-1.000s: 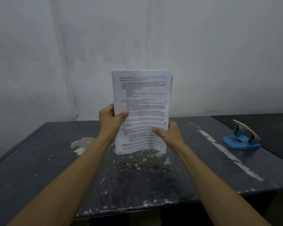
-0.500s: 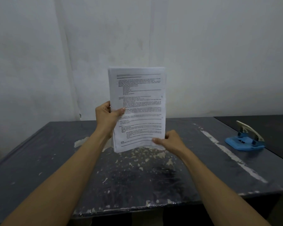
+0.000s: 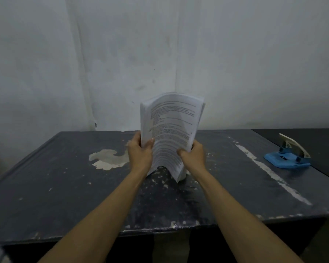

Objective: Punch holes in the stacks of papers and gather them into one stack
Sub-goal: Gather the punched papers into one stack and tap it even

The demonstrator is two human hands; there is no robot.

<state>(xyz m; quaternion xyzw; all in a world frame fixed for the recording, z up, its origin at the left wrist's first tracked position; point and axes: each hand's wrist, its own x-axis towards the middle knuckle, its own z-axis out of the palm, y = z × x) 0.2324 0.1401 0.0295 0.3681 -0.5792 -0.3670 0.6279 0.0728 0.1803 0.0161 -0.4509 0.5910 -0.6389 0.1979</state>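
Head view: one paper stack [image 3: 171, 130]; two gripping hands, left hand [image 3: 140, 154], right hand [image 3: 193, 156]; one hole punch [image 3: 288, 154]

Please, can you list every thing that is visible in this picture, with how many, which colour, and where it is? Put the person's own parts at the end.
stack of papers: one, white with printed black text, held upright over the middle of the table, lower edge bent down at the tabletop
hole punch: one, blue base with pale lever, on the far right, beside the dark table's right edge
table: one, dark grey with worn pale patches, across the lower half
wall: one, whitish, behind the table
left hand: one, grips the stack's left edge
right hand: one, grips the stack's right edge
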